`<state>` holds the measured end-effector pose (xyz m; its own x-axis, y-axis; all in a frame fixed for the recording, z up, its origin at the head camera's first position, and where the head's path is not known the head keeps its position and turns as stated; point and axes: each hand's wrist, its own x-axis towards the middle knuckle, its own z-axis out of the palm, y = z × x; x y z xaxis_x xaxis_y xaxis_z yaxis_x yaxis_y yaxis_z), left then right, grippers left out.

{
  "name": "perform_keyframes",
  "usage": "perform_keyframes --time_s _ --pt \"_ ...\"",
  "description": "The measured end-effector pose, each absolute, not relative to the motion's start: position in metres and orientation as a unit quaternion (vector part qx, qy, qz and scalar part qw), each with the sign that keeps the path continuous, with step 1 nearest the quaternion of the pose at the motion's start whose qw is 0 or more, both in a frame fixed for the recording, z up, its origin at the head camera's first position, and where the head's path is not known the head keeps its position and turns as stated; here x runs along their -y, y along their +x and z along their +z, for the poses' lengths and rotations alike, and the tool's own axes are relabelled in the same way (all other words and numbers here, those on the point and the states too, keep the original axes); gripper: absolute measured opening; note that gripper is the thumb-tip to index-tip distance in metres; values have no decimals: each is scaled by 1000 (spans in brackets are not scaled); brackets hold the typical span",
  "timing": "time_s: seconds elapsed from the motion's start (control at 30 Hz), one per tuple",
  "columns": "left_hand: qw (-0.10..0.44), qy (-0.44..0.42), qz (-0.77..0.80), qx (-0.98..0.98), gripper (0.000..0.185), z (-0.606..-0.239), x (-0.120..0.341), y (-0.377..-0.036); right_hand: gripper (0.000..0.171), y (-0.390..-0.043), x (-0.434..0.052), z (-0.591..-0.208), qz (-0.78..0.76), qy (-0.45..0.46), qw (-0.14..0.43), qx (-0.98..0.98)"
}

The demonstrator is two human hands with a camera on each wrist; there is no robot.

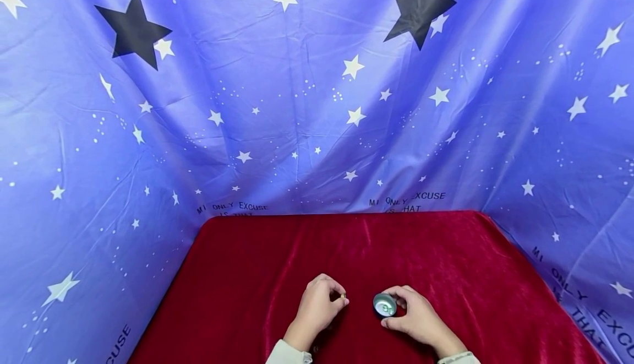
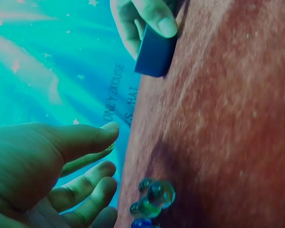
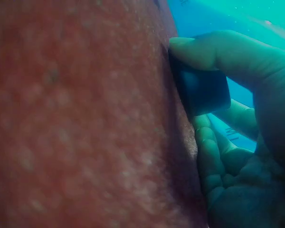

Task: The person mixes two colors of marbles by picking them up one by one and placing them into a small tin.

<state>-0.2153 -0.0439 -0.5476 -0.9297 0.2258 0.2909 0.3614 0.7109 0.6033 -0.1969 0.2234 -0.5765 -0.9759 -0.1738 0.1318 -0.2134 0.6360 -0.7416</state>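
Right hand [image 1: 421, 320] curls its thumb and fingers round a small round tin [image 1: 384, 304] that stands on the red velvet cloth [image 1: 257, 276] of the counter, near the front edge; the left hand [image 1: 317, 309], just beside it and apart from it, pinches a tiny gold-coloured bit [image 1: 343, 296] between thumb and forefinger. From the head view the tin shows a shiny silver top, and what is inside it cannot be told. The right wrist view shows something the head view does not: the tin's dark side wall [image 3: 204, 90], with the thumb [image 3: 218, 52] pressed over it and the fingers [image 3: 213, 156] folded beneath against the cloth. The left wrist view alone shows a small cluster of clear and blue glass beads [image 2: 152, 197] lying on the cloth below the left hand's fingers [image 2: 85, 190], and the tin [image 2: 156, 52] farther off in the other hand's grip. Behind and to both sides hangs a blue star-printed sheet [image 1: 317, 105] with lettering along its lower part.
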Motion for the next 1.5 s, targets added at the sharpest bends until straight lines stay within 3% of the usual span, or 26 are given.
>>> perform_keyframes --time_s 1.5 --pt "91 -185 -331 921 11 -542 -6 -207 52 -195 -223 -582 445 107 38 888"
